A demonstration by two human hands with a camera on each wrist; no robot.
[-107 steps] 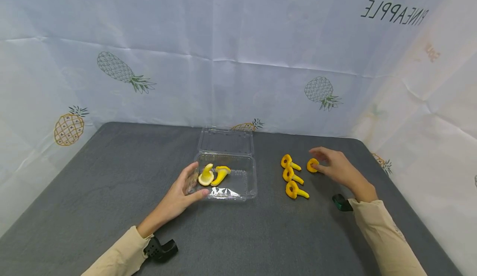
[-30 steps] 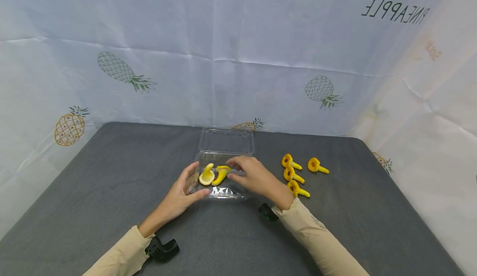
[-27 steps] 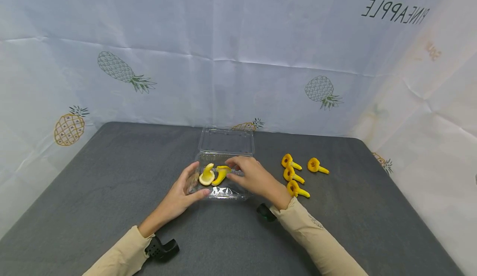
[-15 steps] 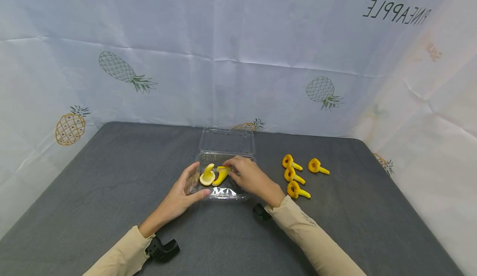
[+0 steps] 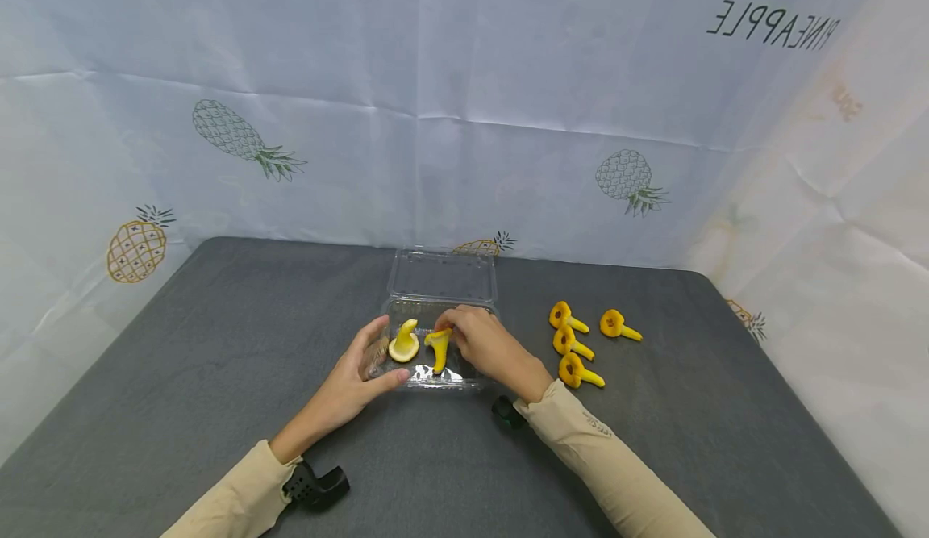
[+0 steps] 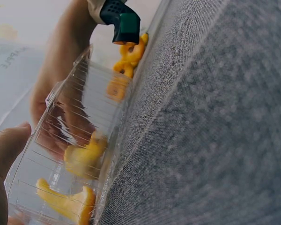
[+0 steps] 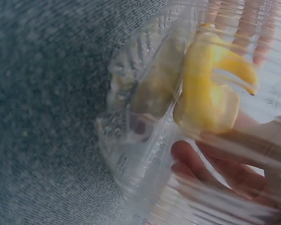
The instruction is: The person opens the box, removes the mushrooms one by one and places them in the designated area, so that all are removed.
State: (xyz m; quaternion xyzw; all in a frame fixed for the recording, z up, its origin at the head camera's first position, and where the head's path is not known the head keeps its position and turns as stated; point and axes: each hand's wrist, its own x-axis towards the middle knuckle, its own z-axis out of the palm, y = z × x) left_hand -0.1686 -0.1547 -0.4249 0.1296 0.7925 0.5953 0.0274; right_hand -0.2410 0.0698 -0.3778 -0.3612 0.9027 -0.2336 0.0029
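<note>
Steadying the clear box (image 5: pixel 455 377) (presumably against sliding), our left hand (image 5: pixel 349 376) grips its side while our right hand (image 5: pixel 485 344) pinches a yellow mushroom (image 5: pixel 439 351) by its cap.

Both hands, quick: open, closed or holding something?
Left hand: holding the clear container by its left end.
Right hand: pinching a yellow mushroom inside it.

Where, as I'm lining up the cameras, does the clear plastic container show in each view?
Head: the clear plastic container sits just below centre, lid open.
Left wrist: the container slants across the left half.
Right wrist: the container, close up, centre to right.
Shared landmark: grey tabletop, beneath it in head, rightward in left wrist, leftward in right wrist.
</note>
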